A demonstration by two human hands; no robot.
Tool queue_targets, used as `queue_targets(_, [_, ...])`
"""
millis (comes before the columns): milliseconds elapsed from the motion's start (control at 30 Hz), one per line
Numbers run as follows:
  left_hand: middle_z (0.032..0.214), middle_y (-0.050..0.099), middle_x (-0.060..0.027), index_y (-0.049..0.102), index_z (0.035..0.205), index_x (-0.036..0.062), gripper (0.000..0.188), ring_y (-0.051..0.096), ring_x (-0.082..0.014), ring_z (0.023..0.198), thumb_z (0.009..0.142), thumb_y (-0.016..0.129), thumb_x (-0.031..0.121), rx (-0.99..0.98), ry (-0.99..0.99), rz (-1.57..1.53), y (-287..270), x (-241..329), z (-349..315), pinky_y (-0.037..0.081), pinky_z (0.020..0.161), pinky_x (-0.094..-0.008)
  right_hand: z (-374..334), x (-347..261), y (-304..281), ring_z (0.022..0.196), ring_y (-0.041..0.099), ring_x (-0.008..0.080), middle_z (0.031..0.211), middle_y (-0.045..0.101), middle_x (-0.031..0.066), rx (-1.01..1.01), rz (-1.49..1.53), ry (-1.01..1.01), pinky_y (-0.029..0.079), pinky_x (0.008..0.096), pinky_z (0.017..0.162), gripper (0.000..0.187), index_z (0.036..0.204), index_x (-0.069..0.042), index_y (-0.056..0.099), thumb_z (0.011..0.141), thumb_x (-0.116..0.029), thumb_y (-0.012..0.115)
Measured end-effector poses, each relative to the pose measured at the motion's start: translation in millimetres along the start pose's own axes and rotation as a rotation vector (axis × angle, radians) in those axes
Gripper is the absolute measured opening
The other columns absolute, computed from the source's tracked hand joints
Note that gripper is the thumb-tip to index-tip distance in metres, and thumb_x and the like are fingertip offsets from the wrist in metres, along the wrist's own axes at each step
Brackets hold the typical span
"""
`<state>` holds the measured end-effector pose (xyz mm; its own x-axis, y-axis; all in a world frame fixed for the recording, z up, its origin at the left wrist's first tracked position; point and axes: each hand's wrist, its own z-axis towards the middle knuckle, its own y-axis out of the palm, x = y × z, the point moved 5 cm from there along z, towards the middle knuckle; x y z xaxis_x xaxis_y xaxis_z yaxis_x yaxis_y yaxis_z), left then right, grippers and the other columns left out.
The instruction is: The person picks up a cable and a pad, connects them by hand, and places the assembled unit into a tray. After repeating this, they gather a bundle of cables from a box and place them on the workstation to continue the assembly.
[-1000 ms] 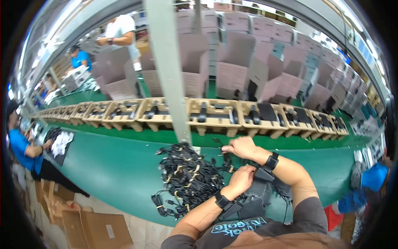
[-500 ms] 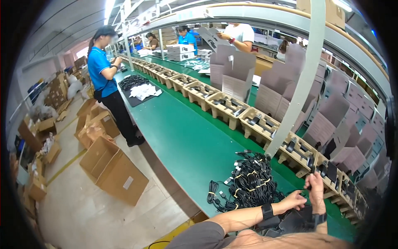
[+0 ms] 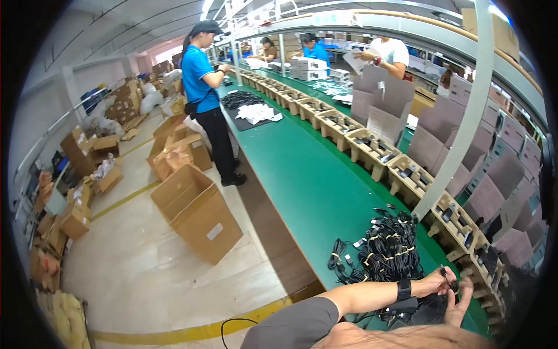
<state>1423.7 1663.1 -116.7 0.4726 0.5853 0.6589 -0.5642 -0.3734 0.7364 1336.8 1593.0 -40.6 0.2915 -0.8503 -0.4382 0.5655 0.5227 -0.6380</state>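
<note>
My left hand (image 3: 437, 282), with a black band on its wrist, is closed on a small black cable (image 3: 444, 272) at the near right of the bench. Close beside it, my right hand (image 3: 461, 299) has its thumb and fingers apart, slightly blurred; it may be touching the cable's lower part. A heap of black cables (image 3: 390, 247) tied with pale yellow ties lies just left of my hands. Dark items (image 3: 401, 311), partly hidden under my left forearm, lie nearest me. Beyond my hands runs a row of pulp trays (image 3: 453, 218) holding black parts.
A green bench (image 3: 302, 192) stretches far ahead. A metal post (image 3: 459, 139) rises beside the trays, with grey open boxes (image 3: 433, 131) behind. At the left, a person in a blue shirt (image 3: 200, 81) stands near an open carton (image 3: 203, 215) on the floor. More people work across the line.
My view has swung left. My right hand has come back from the trays toward my left hand, and its fingers have spread. My left hand now closes on the cable.
</note>
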Motion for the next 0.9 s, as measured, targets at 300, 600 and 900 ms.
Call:
queue_targets(300, [0.064,0.054,-0.0091,0.041,0.093,0.0059,0.012,0.056,-0.0162,0.049,0.085,0.048,0.009,-0.292,-0.052,-0.058,17.9,5.7,-16.7,0.043,0.042,-0.0235,-30.8,115.6,16.1,0.091,0.046,0.0123,0.107,0.049,0.0065,-0.235,0.546,0.200,0.037,0.0235,0.081,0.040,0.123,0.000,0.037,0.085,-0.003,0.047])
queue_targets(600, [0.069,0.055,-0.0069,0.039,0.098,0.0086,0.037,0.053,-0.0113,0.047,0.086,0.048,0.043,-0.039,-0.156,0.109,-11.2,-10.1,-15.0,0.042,0.040,-0.0202,-5.4,4.0,1.5,0.096,0.052,0.0224,0.107,0.054,0.0135,-0.383,0.090,0.102,0.040,0.0310,0.084,0.033,0.119,-0.003,0.047,0.087,-0.013,0.044])
queue_targets(900, [0.074,0.057,-0.0064,0.028,0.115,0.0080,0.040,0.051,-0.0097,0.049,0.087,0.053,0.023,0.188,-0.014,0.303,-28.3,-2.5,-13.6,0.040,0.042,-0.0194,51.8,-0.4,-29.9,0.105,0.050,0.0275,0.115,0.053,0.0146,-0.207,-0.136,-0.014,0.038,0.0323,0.089,0.032,0.116,-0.002,0.049,0.084,-0.003,0.047])
